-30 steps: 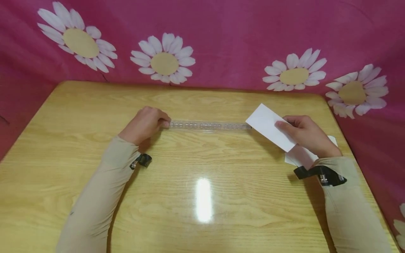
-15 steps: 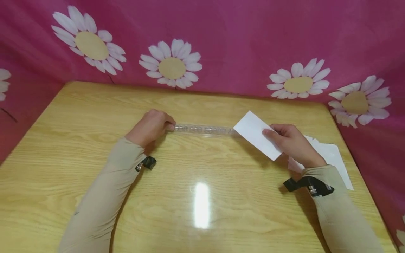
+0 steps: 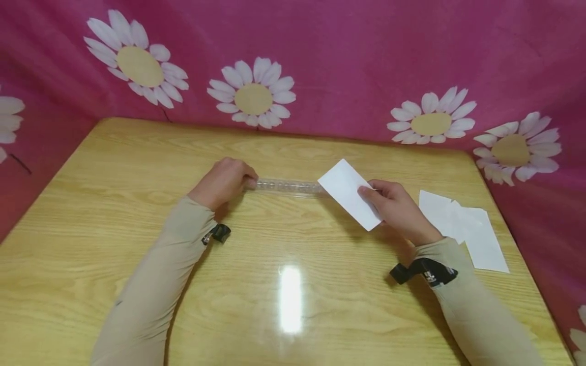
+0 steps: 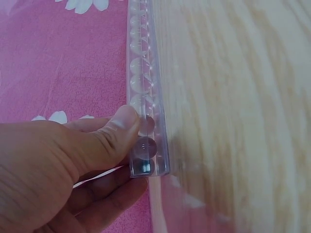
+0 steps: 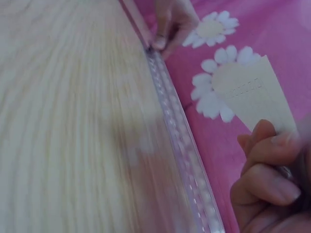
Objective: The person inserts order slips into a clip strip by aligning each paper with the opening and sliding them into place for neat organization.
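Note:
A long, narrow clear plastic case (image 3: 288,187) lies across the far half of the table. Clear balls sit in a row inside it, plain in the left wrist view. My left hand (image 3: 223,182) pinches the case's left end between thumb and fingers. My right hand (image 3: 398,209) holds a white card (image 3: 346,189) tilted over the case's right part, thumb on top and fingers beneath. The card covers that end of the case in the head view. In the right wrist view, the card's underside (image 5: 255,94) carries a row of small raised marks.
White paper pieces (image 3: 486,241) with uneven edges lie overlapping near the table's right edge, beside my right forearm. A pink cloth with large daisies (image 3: 253,99) hangs behind the wooden table (image 3: 229,315). A bright reflection shines near the table's middle.
My right hand has carried the card leftward along the case, covering more of it and uncovering the paper pieces at right. My left hand keeps its grip. The head view has shifted slightly.

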Tool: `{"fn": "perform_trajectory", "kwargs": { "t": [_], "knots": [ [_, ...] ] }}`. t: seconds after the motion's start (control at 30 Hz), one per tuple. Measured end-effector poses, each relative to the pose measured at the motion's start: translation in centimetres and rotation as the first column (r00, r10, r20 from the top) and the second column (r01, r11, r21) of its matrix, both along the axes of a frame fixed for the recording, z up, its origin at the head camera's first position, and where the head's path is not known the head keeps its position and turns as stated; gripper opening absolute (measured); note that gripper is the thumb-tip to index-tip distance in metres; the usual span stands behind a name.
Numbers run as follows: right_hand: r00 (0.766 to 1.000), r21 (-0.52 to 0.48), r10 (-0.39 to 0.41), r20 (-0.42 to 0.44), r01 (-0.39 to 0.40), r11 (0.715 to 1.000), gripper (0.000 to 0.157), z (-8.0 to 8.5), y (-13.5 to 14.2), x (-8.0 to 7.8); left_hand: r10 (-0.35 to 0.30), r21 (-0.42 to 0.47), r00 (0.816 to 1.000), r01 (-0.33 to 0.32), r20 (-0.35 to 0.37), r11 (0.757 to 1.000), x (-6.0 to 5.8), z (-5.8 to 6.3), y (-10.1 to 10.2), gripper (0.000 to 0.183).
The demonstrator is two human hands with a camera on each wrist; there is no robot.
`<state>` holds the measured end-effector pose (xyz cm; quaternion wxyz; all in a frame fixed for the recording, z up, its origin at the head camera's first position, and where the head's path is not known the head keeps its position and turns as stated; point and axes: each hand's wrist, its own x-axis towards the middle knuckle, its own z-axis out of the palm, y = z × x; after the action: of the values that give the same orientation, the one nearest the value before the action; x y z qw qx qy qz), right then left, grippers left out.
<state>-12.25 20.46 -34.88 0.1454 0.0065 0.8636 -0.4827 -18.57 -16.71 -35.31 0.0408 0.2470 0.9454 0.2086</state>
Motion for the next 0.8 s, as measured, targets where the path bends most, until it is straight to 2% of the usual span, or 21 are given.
{"fn": "perform_trajectory", "kwargs": {
  "t": [0.27,0.53,0.8],
  "knots": [
    [0.998,-0.098,0.055,0.010,-0.054,0.994,0.038,-0.4,-2.7,0.3,0.001,-0.007,1.000,-0.001,0.005,1.000,0.0,-0.3,0.0,0.019],
    [0.994,-0.232,0.101,0.037,-0.089,0.969,0.031,-0.9,-5.4,0.4,-0.003,-0.001,1.000,0.003,-0.003,1.000,-0.1,-0.3,-0.1,0.019],
    [0.997,-0.251,0.073,0.041,-0.060,0.966,0.031,-0.8,-7.8,0.3,-0.012,0.012,1.000,0.012,-0.017,1.000,-0.2,-0.2,-0.1,0.019]
  ]
}}
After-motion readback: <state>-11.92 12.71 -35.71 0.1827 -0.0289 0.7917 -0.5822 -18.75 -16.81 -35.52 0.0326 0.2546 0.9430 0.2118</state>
